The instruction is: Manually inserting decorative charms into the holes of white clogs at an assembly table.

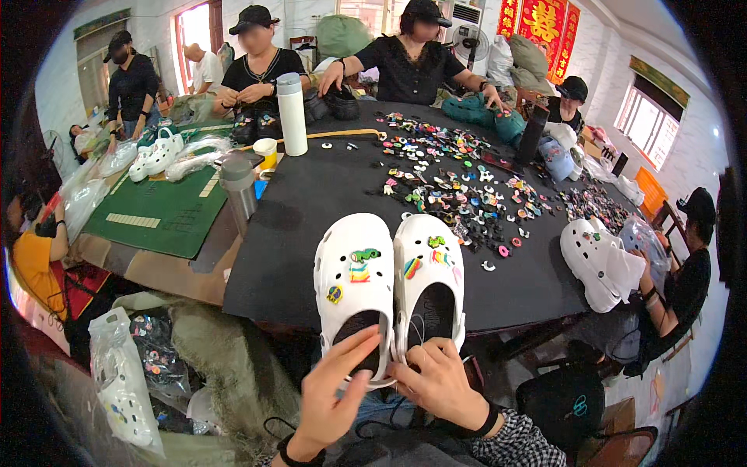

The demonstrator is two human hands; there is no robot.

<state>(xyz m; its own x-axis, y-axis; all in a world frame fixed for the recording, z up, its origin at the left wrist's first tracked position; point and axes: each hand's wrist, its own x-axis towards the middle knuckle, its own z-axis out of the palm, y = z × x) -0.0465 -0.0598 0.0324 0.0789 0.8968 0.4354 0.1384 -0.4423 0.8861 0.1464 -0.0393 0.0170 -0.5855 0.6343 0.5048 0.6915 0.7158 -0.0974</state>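
Observation:
A pair of white clogs stands side by side before me, toes on the black table and heels toward me. The left clog (350,253) carries a green charm, a rainbow-striped charm and a round yellow-and-blue charm. On the right clog (424,241) are a green charm, a rainbow heart and other colourful charms. My left hand (331,393) lies over the left clog's heel opening, thumb and fingers stretched apart. My right hand (442,389) has its fingers curled at the right clog's heel, partly hiding it. A thin loop (420,328) rises beside those fingers.
Many loose charms (443,171) are spread over the black table (284,233). A white bottle (292,117), a grey tumbler (238,183) and a yellow cup (266,153) stand at left. Bagged white clogs (124,381) lie lower left. Several people sit around, one holding a white clog (595,261) at right.

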